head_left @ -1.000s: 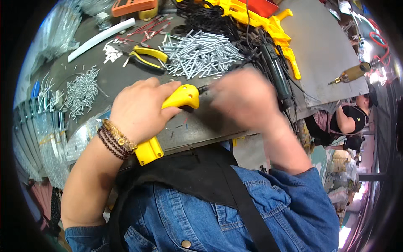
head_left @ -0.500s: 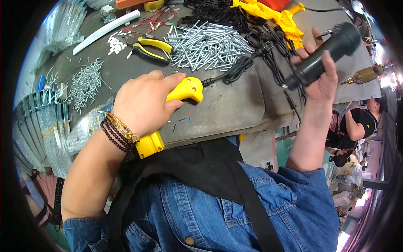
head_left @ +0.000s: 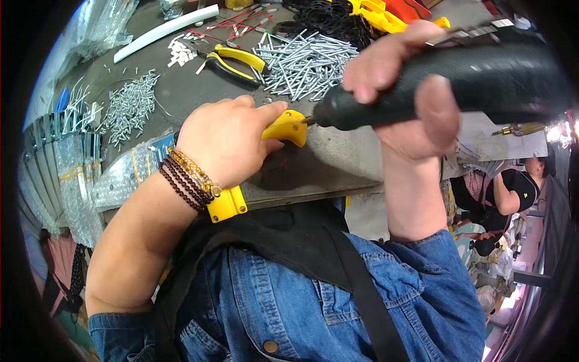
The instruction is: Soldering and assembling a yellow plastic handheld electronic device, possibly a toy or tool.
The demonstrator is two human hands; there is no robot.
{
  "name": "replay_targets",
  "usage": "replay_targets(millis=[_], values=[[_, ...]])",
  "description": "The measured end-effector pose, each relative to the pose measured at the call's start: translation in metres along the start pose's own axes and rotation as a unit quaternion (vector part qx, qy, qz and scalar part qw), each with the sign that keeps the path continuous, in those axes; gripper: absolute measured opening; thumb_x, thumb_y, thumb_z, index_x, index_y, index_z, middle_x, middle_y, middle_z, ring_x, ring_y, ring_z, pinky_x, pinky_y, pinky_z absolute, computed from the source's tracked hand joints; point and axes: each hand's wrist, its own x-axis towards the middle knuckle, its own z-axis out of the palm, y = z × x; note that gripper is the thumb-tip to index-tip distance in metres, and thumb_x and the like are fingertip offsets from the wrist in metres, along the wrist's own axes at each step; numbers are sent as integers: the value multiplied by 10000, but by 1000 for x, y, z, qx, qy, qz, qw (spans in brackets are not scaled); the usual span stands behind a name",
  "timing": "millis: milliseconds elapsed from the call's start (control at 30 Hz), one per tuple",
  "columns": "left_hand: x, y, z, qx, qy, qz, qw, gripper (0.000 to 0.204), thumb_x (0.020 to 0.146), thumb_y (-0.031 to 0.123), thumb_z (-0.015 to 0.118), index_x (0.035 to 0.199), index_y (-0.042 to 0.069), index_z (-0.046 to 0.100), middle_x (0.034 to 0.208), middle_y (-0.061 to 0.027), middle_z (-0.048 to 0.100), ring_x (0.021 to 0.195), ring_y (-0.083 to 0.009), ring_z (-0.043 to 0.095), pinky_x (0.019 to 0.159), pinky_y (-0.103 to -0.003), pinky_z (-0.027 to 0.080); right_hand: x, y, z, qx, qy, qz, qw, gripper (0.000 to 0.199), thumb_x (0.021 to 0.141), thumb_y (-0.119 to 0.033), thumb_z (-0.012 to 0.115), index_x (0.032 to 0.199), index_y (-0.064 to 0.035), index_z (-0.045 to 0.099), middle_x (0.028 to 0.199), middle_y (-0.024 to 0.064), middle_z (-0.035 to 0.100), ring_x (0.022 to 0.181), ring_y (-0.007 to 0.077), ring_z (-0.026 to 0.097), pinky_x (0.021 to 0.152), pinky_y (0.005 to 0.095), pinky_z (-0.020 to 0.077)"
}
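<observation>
My left hand [head_left: 226,142] grips a long yellow plastic part [head_left: 288,127], which lies on the grey workbench [head_left: 338,169] and sticks out past my wrist at its near end. My right hand [head_left: 404,90] is closed around a black electric screwdriver [head_left: 464,78], held nearly level. Its tip touches the far end of the yellow part. Beaded bracelets sit on my left wrist.
A heap of long silver screws [head_left: 304,63] lies behind the yellow part, with yellow-handled pliers [head_left: 235,60] beside it. A smaller pile of screws [head_left: 129,108] and clear plastic bags [head_left: 66,175] are at the left. Another person [head_left: 506,193] sits low at the right.
My right hand has brought the black screwdriver down from the right and set its tip against the yellow part. My left hand keeps hold of the part.
</observation>
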Motion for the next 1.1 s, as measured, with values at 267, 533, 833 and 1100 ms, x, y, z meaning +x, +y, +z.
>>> replay_targets(millis=[267, 533, 833, 1100], values=[[1, 3, -2, 3, -19, -14, 1000, 484, 835, 295, 717, 1297, 195, 609, 882, -128, 606, 864, -335, 634, 752, -447, 508, -4, 10, 24, -66, 30, 157, 985, 551, 836, -312, 667, 1268, -33, 471, 822, 120, 592, 664, 219, 597, 685, 402, 500], [1, 0, 2, -17, 1, -2, 1000, 449, 834, 303, 717, 1262, 203, 624, 901, -135, 623, 865, -343, 646, 757, -449, 511, 1, 15, 7, -1, -40, 25, 999, 644, 866, -433, 653, 1334, -42, 446, 847, 69, 582, 693, 174, 577, 676, 372, 462], [4, 6, -4, 30, -27, -20, 999, 412, 826, 341, 733, 1195, 168, 671, 900, -127, 686, 872, -294, 692, 755, -414, 549, 4, 23, 14, -6, -49, 33, 998, 591, 814, -491, 716, 1138, -45, 503, 795, 74, 584, 610, 168, 580, 620, 345, 487], [1, 1, 4, 4, -14, -15, 1000, 510, 840, 340, 711, 1314, 182, 605, 881, -133, 622, 836, -328, 653, 748, -438, 521, 22, 9, 0, 10, -104, 60, 993, 746, 800, -585, 676, 1282, -45, 496, 803, 55, 585, 647, 161, 586, 650, 352, 471]])
